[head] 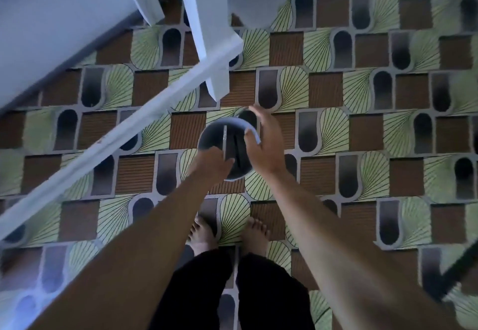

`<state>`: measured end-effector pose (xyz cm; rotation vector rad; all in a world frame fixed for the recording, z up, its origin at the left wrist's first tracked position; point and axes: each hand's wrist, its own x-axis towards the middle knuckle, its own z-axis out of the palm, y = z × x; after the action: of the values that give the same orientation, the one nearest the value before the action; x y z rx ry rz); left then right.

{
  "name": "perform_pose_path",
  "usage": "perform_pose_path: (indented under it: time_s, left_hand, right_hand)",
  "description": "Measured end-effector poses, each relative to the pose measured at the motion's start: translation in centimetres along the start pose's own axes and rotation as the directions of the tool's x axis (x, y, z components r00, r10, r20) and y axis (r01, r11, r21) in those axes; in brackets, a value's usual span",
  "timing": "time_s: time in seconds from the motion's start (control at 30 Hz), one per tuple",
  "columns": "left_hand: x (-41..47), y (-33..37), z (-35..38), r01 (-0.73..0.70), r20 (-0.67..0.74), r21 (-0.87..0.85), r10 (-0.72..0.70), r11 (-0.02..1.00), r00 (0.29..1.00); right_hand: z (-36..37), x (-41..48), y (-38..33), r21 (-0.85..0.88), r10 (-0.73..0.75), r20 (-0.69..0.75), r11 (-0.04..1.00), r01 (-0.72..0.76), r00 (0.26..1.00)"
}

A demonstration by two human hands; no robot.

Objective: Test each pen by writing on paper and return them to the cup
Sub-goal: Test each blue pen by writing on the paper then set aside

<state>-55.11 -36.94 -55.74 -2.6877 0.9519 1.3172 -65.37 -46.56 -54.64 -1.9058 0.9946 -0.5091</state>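
The cup [210, 138] was off the counter [51, 19], held in the air over the floor [362, 128] with its round mouth turned up toward the camera. Its rim was pale blue-grey and smooth, its inside dark. The right grip [263, 146] clasped its far side, fingers curled round the wall and the thumb hooked over the rim.

Two pens lay in the cup, their long axes running away from the person. One was a slim pale pen [224, 141], the other a dark pen [239, 148] just beside it. The left grip [212, 164] had its fingertips bunched on the near end of the pale pen, pinching it, though motion blur softened the detail.

The floor showed ribbed brown squares, green fan shapes and rounded grey-black forms. The white counter had flat, square-edged legs and a slanted rail [116, 135].
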Motion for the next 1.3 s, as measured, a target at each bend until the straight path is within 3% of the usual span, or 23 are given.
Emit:
perform_pose_path:
  time_s: [0.3,0.63,0.8,1.13,1.3]
  left_hand:
    - [7.1,-2.2,5.6,0.020,-0.096,0.040,-0.016,0.999,0.995]
    - [1.5,-0.4,-0.6,-0.101,-0.316,-0.104,0.063,0.989,0.947]
    - [-6.4,1.6,-7.0,-0.144,-0.345,-0.146,0.086,0.979,0.935]
    - [-27.1,5.4,-24.2,-0.297,-0.546,-0.232,0.129,0.926,0.828]
    - [-35.2,5.3,-32.6,-0.293,-0.617,-0.238,0.088,0.926,0.782]
  right_hand:
    - [4.9,0.1,7.8,0.056,0.060,-0.032,0.997,-0.058,0.998]
    - [2.1,-0.2,2.5,0.036,0.042,-0.029,0.999,-0.041,0.999]
    - [-2.3,-0.7,-5.2,0.066,0.008,-0.025,0.998,-0.007,1.000]
    - [-15.3,-1.1,-28.8,0.197,-0.027,0.231,0.980,-0.020,0.973]
    - [-19.1,-0.9,-40.7,0.188,-0.160,0.368,0.977,0.096,0.916]
